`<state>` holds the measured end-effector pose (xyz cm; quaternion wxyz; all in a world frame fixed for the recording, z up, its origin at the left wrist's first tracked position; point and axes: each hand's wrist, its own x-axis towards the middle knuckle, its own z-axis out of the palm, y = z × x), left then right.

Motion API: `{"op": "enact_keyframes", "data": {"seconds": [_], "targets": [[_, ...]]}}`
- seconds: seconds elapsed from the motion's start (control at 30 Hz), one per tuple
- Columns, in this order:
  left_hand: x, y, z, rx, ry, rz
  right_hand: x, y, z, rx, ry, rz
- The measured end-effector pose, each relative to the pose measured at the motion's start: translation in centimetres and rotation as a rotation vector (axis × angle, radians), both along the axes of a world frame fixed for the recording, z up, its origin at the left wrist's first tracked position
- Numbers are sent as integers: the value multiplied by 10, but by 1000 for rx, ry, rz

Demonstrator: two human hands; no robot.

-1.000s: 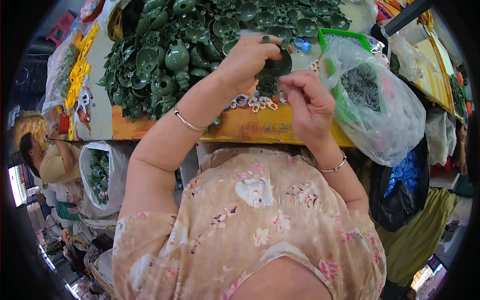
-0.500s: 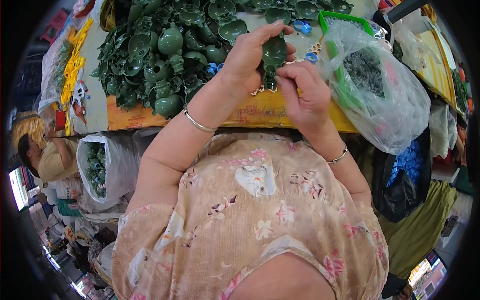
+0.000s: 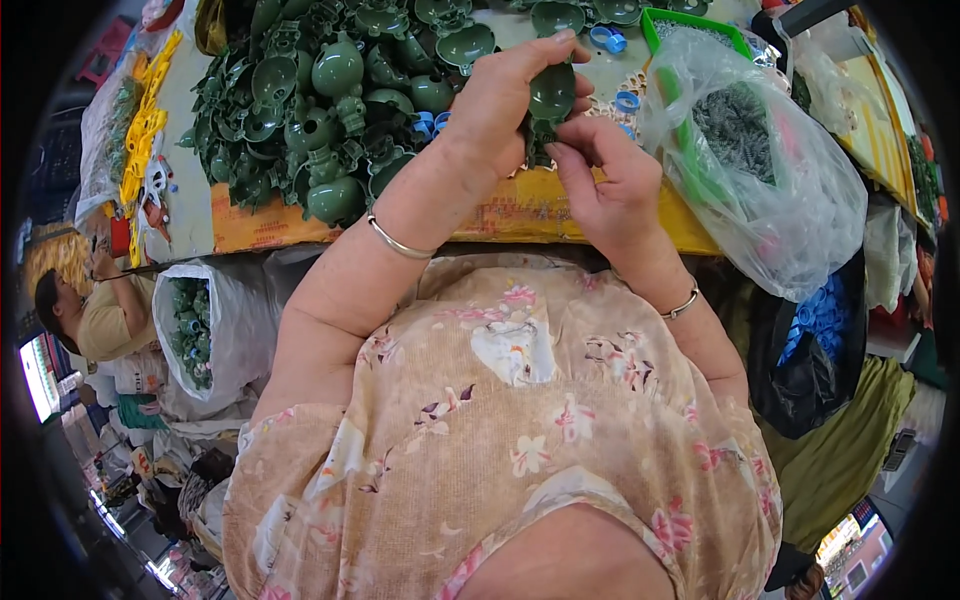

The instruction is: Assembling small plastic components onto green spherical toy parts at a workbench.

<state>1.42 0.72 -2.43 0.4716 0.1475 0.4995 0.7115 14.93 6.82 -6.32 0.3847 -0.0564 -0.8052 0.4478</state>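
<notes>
My left hand (image 3: 508, 98) is wrapped round a dark green plastic half-shell (image 3: 552, 95), with a rounded bowl at the top and a narrower end below. At that lower end, the thumb and forefinger of my right hand (image 3: 615, 175) are pinched together against the shell; whether a small part sits between them is hidden. A large heap of matching green shells (image 3: 338, 70) lies to the left of my hands, some cupped upward, some domed. Small blue rings (image 3: 627, 102) and pale little pieces (image 3: 606, 112) lie on the table just beyond my right hand.
On the right stand a green tray (image 3: 742, 42) and a clear plastic bag (image 3: 800, 225) of small grey-green pieces. Below it hangs a black bag (image 3: 800, 390) with blue parts. Yellow parts (image 3: 147, 125) line the table's left side. A white sack (image 3: 240, 330) and another person (image 3: 100, 320) are at left.
Both hands keep hold at the green shell in nearly the same place. My right fingers have shifted slightly at its lower end, and the view has moved a little.
</notes>
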Motion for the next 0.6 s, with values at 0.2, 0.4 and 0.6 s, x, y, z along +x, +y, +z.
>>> {"op": "enact_keyframes", "data": {"seconds": [0.2, 0.4, 0.6], "targets": [[-1, -2, -2, 51, 18, -38, 1, 4, 5, -45, 2, -4], [3, -5, 0, 26, 57, -16, 2, 3, 7, 65, -10, 5], [7, -5, -3, 3, 172, -18, 3, 0, 12, 178, -54, -9]]}}
